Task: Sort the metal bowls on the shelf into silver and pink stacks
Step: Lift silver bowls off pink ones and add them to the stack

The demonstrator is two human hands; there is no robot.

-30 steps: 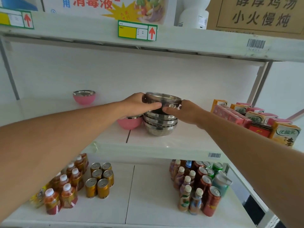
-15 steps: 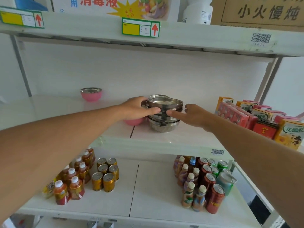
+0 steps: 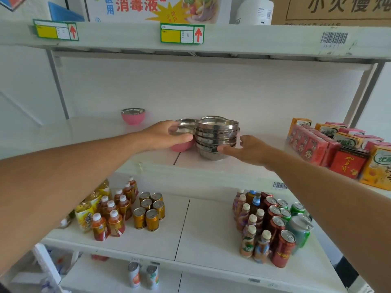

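Observation:
A stack of several silver bowls [image 3: 216,135] stands in the middle of the white middle shelf [image 3: 211,172]. Touching its left side is a pink bowl [image 3: 183,145] with a shiny steel inside. My left hand [image 3: 166,135] grips this pink bowl, fingers over the near rim and thumb across the front. My right hand [image 3: 246,149] is open to the right of the stack, its fingertips at the lowest silver bowl. A second pink bowl [image 3: 133,116] sits alone at the back left. Another silver rim [image 3: 213,117] shows behind the stack.
Drink cartons [image 3: 330,142] crowd the right end of the same shelf. The shelf below holds bottles and gold cans [image 3: 127,210] at left, and bottles and cans [image 3: 273,225] at right. An upper shelf with price tags [image 3: 182,33] hangs overhead.
The silver bowl held by both hands has come down onto the silver stack. My left hand has shifted to the pink bowl. My right hand has let go and dropped lower.

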